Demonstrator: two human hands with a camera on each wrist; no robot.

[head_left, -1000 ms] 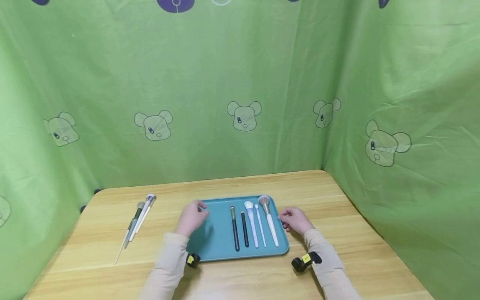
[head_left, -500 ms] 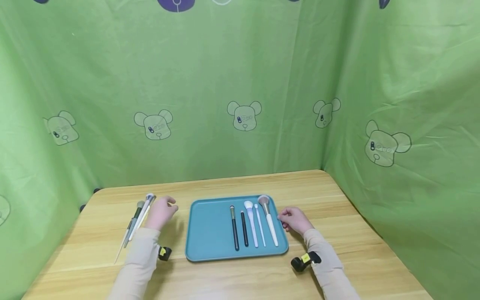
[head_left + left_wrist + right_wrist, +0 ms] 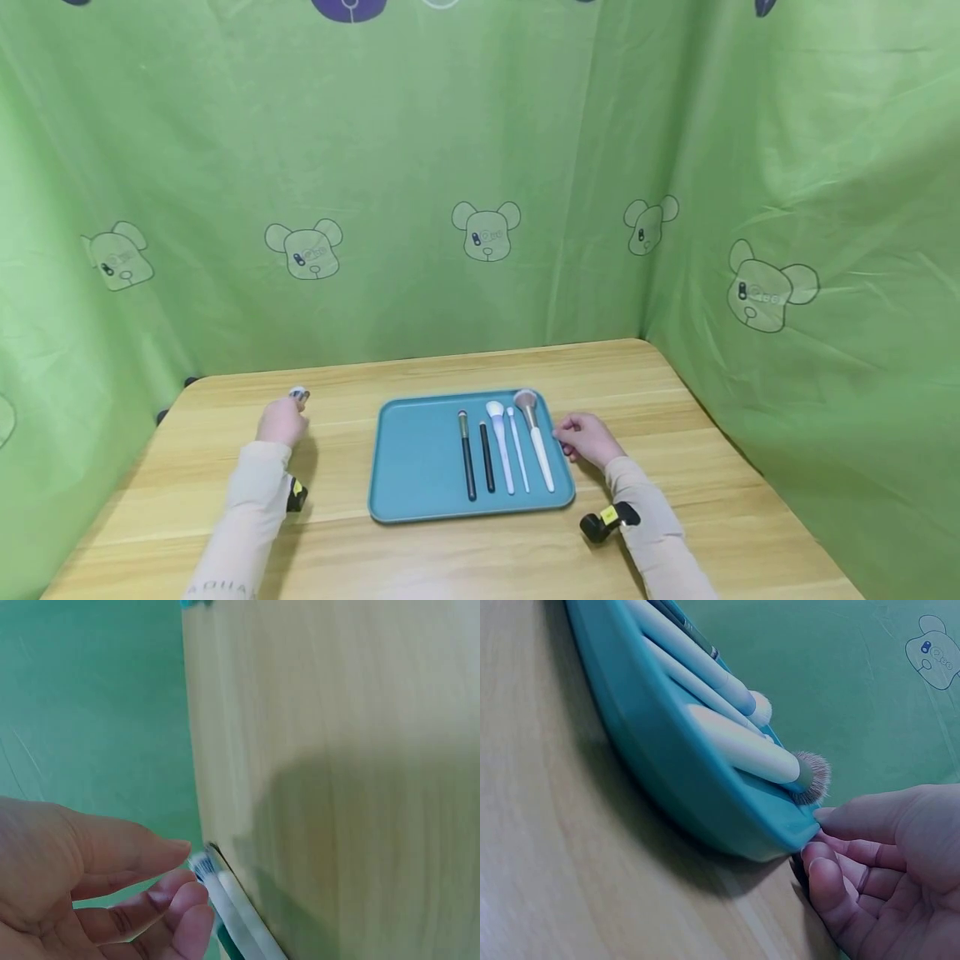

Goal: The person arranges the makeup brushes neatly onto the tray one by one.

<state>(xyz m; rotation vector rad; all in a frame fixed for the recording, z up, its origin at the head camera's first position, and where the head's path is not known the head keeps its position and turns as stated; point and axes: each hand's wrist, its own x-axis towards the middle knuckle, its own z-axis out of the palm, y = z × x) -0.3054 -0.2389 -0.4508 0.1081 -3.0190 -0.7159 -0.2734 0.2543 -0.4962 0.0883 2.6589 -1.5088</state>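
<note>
My left hand (image 3: 281, 422) is over the makeup brushes (image 3: 241, 919) at the table's left and hides most of them in the head view. In the left wrist view its thumb and fingertips are beside the brush heads, a gap between them. At the right rim of the teal tray (image 3: 412, 467), my right hand (image 3: 591, 439) pinches the edge between thumb and fingers. On the tray, several makeup brushes lie side by side: a large white-handled one (image 3: 742, 746), a thin pale one (image 3: 519, 454), a white-tipped one (image 3: 502, 454), and two dark-handled ones (image 3: 468, 458).
The wooden table (image 3: 450, 562) runs back to a green curtain (image 3: 405, 167) with bear-face prints, which also stands along both sides. Table surface lies between the left brushes and the tray.
My left hand has moved left from the tray's left side to the loose brushes, now covering them. My right hand stays at the tray's rim, and the brushes on the tray keep their places.
</note>
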